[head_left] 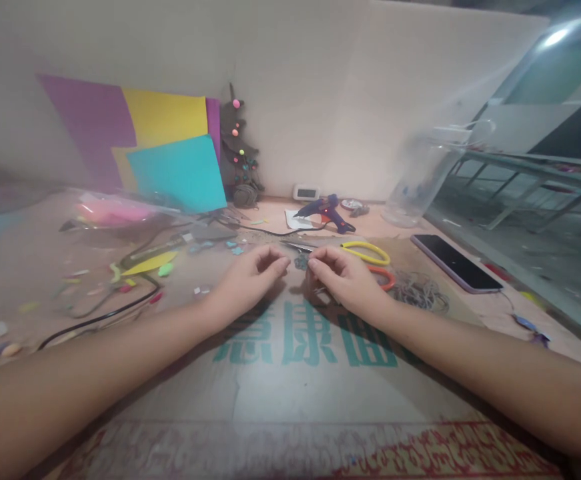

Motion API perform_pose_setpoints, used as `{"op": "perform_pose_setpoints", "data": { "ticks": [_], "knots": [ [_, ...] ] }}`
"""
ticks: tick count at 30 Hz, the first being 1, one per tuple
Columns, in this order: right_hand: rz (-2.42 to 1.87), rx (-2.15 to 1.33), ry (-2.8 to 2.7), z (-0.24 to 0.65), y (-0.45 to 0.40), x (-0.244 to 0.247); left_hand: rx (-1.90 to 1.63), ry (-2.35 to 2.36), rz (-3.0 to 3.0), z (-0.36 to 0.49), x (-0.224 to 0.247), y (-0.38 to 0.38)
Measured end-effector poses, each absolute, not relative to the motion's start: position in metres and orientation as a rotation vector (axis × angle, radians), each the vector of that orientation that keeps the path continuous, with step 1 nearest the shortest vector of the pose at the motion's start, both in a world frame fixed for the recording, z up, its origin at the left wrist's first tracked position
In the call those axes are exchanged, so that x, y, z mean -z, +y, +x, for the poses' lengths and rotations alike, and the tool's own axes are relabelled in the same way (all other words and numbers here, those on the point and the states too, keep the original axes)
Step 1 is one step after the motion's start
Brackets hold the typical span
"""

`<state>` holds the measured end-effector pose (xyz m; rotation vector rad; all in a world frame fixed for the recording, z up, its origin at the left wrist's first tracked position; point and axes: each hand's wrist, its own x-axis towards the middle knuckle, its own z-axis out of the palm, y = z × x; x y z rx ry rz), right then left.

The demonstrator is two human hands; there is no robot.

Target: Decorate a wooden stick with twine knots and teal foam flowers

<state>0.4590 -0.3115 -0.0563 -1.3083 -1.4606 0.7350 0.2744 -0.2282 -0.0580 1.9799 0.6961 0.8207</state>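
Observation:
My left hand [251, 279] and my right hand [346, 279] face each other over the middle of the table, a small gap between them. On each, thumb and forefinger are pinched together; whatever they hold is too small or too blurred to name. A small grey-green piece [301, 261] shows in the gap; whether either hand touches it I cannot tell. Just behind lie scissors [365, 253] with one yellow and one orange handle loop, partly hidden by my right hand. A tangle of grey cord [420, 292] rests right of that hand.
A glue gun [329, 213] with a lit red light stands at the back, its cable running left. A phone [455, 262] and a clear plastic jug [417, 183] are on the right. Coloured sheets [177, 173] lean on the wall beside a decorated little tree [240, 150]. Scraps litter the left.

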Motion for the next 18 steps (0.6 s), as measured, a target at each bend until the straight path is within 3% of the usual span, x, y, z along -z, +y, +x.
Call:
{"op": "perform_pose_setpoints", "data": {
  "ticks": [18],
  "knots": [
    [-1.316, -0.722, -1.52, 0.455, -0.3154, 0.0534, -0.813, 0.629, 2.063, 0.2733, 0.0663, -0.2298]
  ]
}}
